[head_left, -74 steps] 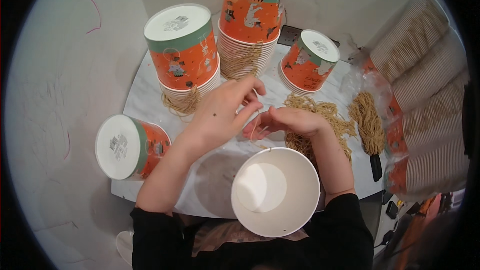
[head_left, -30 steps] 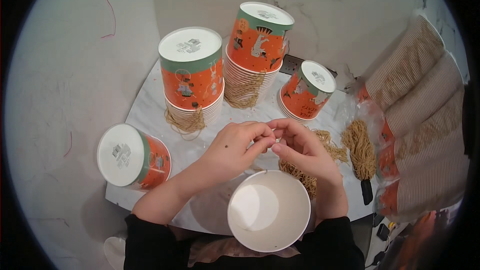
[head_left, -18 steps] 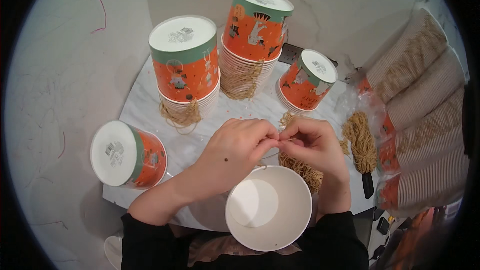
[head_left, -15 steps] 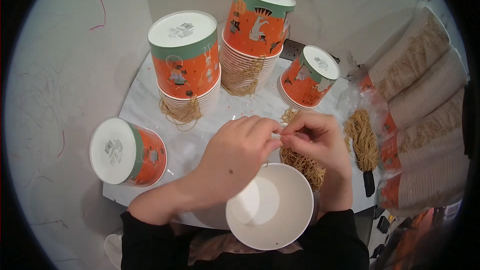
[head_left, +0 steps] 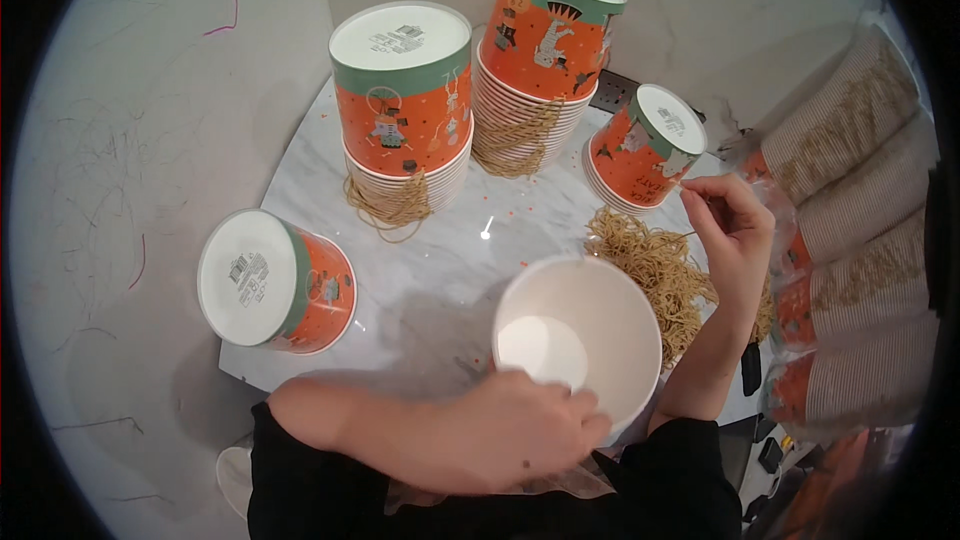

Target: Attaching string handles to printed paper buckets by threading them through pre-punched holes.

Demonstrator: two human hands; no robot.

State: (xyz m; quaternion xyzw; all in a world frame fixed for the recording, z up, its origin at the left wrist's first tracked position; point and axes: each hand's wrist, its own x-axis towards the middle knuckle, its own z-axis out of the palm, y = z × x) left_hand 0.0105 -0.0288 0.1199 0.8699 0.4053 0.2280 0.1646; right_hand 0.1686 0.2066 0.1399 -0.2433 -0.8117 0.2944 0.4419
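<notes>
An upright white paper cup (head_left: 578,335) stands at the near edge of the marble table (head_left: 450,250). My left hand (head_left: 510,435) grips its near rim from below. My right hand (head_left: 730,230) is raised above a heap of tan string handles (head_left: 655,275), its fingers pinching a thin string that rises from the heap. Stacks of upside-down orange and green paper cups stand behind: a tall stack on the left (head_left: 405,105), a taller one at the back (head_left: 540,45), and a short one on the right (head_left: 645,145).
One more orange cup (head_left: 272,282) lies tipped on the table's left corner. String loops hang from the two tall stacks. Sleeves of ribbed brown cups (head_left: 860,240) in plastic lie along the right. The grey floor (head_left: 130,140) spreads to the left.
My hands, together over the strings before, have parted. The left dropped to the white cup's near rim; the right moved right and up, drawing a string from the heap.
</notes>
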